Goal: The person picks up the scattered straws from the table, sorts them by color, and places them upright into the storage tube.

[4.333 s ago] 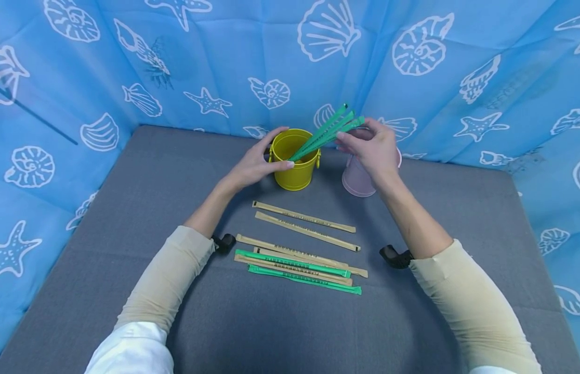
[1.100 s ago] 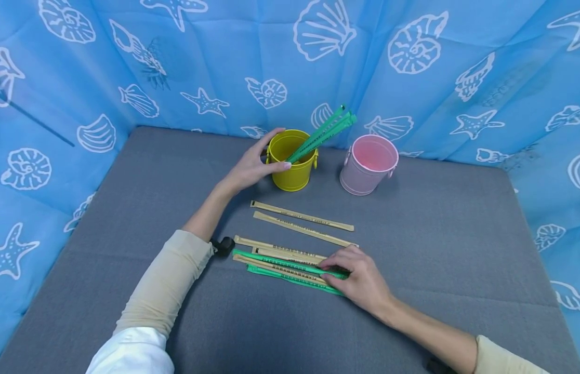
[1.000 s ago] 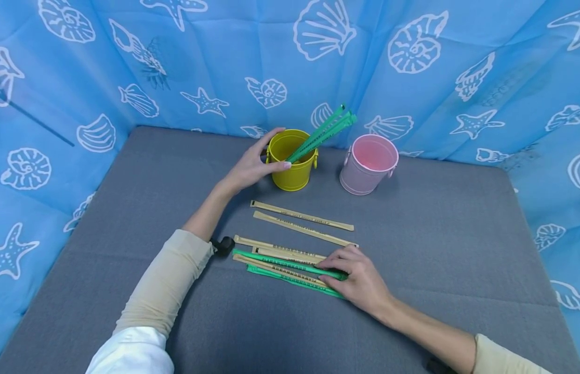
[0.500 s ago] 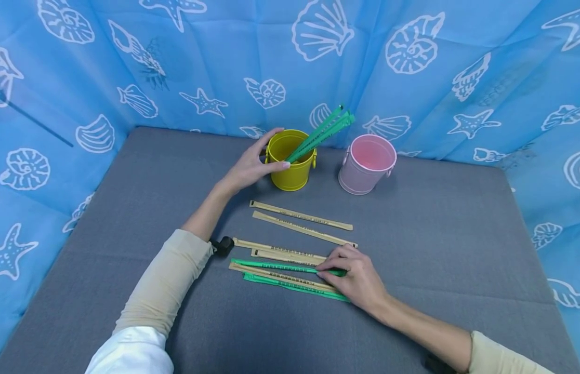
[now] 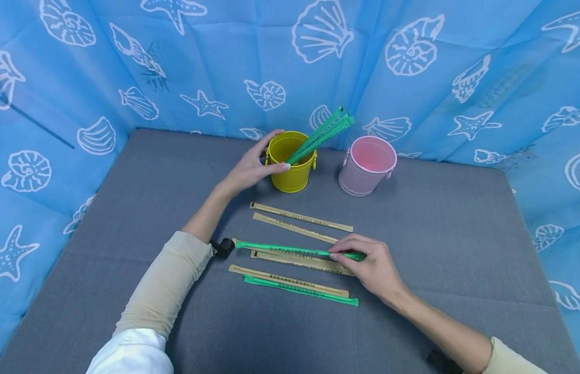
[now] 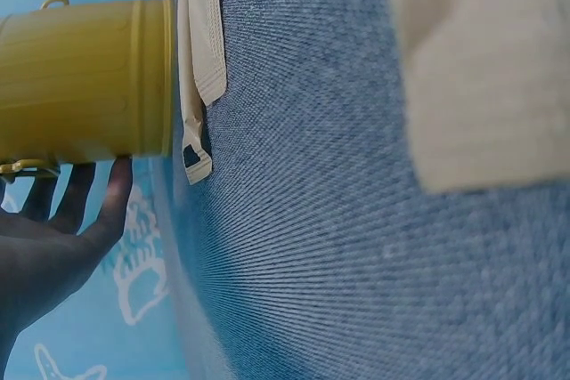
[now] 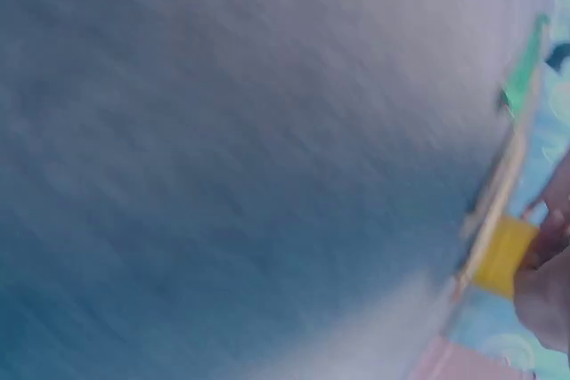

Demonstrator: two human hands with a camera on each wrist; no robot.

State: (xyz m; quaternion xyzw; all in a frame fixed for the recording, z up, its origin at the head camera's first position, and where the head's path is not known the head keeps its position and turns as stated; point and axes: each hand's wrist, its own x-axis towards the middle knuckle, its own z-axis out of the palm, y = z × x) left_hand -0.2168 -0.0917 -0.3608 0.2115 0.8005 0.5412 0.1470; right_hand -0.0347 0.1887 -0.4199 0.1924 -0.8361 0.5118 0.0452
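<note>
The right hand pinches a green straw near its right end, between thumb and fingers, and holds it just above the other wrapped straws on the grey counter. The straw's long axis runs almost level from left to right across the view, its free end pointing left toward the left forearm, its held end poking out a little past the fingers to the right.

The left hand curls round the side of the yellow bucket, thumb in front and fingers behind, steadying it; the left wrist view shows the fingertips against the bucket's wall.

Judging from how things lie, the sorting seems to be partway through. Several green straws in the bucket already lean to the right over its rim, toward the pink bucket, which looks empty. Left on the counter are one more green straw nearest the person, and five tan straws: two close to the buckets, two just under the lifted one and another beside the lying green one. So one green straw is in hand, one green waits, and no tan ones have gone in anywhere yet.

The right wrist view is too blurred to add much.
</note>
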